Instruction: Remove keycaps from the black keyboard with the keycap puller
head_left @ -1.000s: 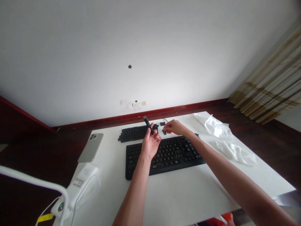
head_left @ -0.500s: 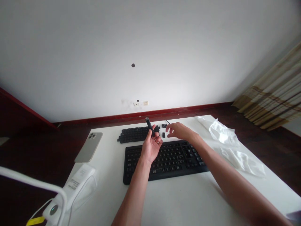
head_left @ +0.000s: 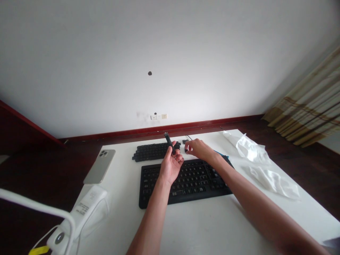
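My left hand [head_left: 171, 166] is closed around a slim black brush [head_left: 169, 140], its bristled tip pointing up and away from me. Below it lies a black keyboard [head_left: 191, 180] with many of its keycaps off. My right hand [head_left: 198, 148] has its thumb and fingertips around a small black keycap [head_left: 186, 150] at the table surface, just right of the brush. Behind both hands, loose black keycaps [head_left: 148, 151] lie packed in rows, partly covered by my left fingers. A few more small keycaps [head_left: 185, 141] sit beyond my right fingertips.
On the white table [head_left: 209, 226], a phone [head_left: 99, 166] lies at the left, near a white power strip [head_left: 85, 209] with cables. Crumpled clear plastic bags [head_left: 249, 148] lie at the right. Something blue [head_left: 221, 154] shows past my right forearm.
My right hand has moved slightly left and down onto a loose keycap, its fingers closing around it. A blue thing now shows behind that forearm. My left hand stays still with the brush.
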### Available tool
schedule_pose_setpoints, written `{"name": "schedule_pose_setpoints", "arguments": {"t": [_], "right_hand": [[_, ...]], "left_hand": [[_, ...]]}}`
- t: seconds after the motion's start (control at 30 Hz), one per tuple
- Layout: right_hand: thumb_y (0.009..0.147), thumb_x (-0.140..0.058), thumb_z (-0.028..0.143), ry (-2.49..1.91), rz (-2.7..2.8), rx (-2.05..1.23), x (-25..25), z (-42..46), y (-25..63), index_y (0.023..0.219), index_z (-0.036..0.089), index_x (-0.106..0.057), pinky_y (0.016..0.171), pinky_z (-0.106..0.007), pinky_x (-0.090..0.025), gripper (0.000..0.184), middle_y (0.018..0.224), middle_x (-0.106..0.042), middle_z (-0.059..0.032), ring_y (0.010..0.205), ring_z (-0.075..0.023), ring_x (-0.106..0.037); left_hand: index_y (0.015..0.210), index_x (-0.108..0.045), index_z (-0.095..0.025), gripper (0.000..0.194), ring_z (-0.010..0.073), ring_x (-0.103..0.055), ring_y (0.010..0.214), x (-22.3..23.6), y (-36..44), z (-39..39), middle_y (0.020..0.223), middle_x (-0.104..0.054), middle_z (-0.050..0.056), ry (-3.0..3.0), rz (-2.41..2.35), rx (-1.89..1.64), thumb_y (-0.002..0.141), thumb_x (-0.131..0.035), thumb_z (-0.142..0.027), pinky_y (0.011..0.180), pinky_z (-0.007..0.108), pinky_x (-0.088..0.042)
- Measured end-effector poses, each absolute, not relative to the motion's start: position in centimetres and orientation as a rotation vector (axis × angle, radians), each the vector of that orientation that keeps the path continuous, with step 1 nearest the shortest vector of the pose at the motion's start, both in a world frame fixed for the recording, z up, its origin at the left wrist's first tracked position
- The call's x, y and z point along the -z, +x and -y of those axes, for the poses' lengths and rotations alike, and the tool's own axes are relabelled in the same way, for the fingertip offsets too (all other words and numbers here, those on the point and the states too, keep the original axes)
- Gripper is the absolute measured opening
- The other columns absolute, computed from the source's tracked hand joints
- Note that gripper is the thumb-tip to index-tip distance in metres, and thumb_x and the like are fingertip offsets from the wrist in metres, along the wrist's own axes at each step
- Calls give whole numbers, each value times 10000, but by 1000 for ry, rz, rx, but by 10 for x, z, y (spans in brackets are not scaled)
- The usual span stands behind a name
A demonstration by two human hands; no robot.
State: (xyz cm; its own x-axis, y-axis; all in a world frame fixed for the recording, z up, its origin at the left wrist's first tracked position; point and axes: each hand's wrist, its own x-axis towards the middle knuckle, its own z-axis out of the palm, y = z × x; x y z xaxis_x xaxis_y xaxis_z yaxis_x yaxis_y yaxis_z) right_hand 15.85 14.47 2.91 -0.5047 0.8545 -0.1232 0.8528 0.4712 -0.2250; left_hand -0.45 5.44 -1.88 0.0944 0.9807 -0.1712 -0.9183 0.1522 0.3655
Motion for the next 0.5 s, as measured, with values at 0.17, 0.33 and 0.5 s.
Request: {"name": "schedule_pose_setpoints", "arguments": {"t": [0.17, 0.33, 0.5], "right_hand": [[914, -739, 220, -1615, 2643, -364, -26, -150, 163, 1069, 258, -795, 774, -263, -479, 170, 961, -819, -23, 890, -222, -754], [921, -727, 222, -1616, 2642, -342, -27, -149, 162, 1072, 254, -790, 762, -258, -471, 167, 961, -817, -26, 873, -217, -749], [943, -711, 230, -1628, 2648, -326, -28, -148, 161, 1107, 254, -788, 791, -271, -483, 183, 967, -818, -36, 879, -225, -752]], "left_hand": [[1304, -693, -228, 380, 72, -506, 618, 18, -5, -54, 813, -580, -32, 173, -400, -1421, 957, -777, -357, 637, 219, -481], [1306, -694, -231, 386, 72, -511, 620, 18, -4, -54, 820, -590, -28, 173, -405, -1421, 952, -781, -358, 632, 215, -483], [1301, -697, -223, 378, 73, -520, 625, 19, -5, -55, 816, -586, -28, 173, -395, -1418, 955, -780, -352, 636, 214, -487]]}}
